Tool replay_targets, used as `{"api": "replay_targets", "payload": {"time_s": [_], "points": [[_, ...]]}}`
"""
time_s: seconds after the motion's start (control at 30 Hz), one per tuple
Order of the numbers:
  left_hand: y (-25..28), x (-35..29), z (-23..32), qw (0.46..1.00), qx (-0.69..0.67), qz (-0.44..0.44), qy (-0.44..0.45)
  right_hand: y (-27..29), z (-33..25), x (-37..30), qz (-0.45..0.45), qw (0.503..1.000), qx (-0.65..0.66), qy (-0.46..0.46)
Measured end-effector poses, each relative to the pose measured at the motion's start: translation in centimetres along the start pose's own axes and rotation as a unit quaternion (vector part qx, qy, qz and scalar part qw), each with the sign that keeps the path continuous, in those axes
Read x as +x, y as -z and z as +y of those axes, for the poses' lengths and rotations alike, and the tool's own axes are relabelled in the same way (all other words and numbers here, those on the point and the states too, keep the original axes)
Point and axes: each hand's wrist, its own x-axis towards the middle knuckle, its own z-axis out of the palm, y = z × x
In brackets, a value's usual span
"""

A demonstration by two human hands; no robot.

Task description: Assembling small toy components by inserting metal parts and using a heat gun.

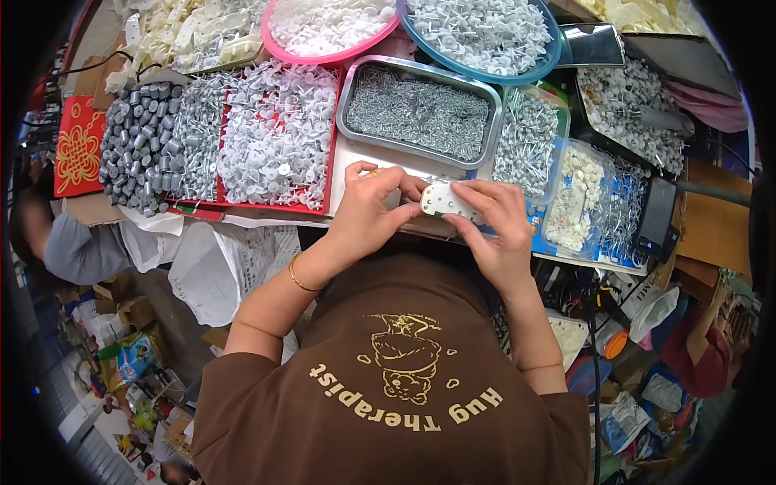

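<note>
Between my two hands is a small white plastic part (441, 200) with rounded corners and several small round dots or holes on its face. My left hand (373, 208) pinches its left end between thumb and forefinger. On the other side, my right hand (495, 220) grips the right end, thumb below and fingers above. Just beyond the part stands a metal tray (491, 133) filled with small metal springs or pins (416, 109); their exact kind is too small to tell.
Left lie a red tray (331, 174) of white disc-headed pins and a heap of grey cylinders (137, 145). Pink (267, 40) and blue (558, 56) basins stand behind. Clear boxes (563, 133) of metal pins and off-white pieces (575, 198) sit right, near a black device (656, 218).
</note>
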Motion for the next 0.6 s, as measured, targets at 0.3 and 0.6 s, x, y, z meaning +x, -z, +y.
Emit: {"api": "replay_targets", "payload": {"time_s": [0.3,0.6], "points": [[0.2,-0.1,1.7,0.996,0.072,-0.013,-0.049,1.0,-0.6,0.3,-0.052,0.998,-0.01,-0.025],[-0.7,-0.1,1.0,0.988,0.125,0.006,-0.091,1.0,-0.6,0.4,-0.05,0.999,-0.013,-0.01]]}}
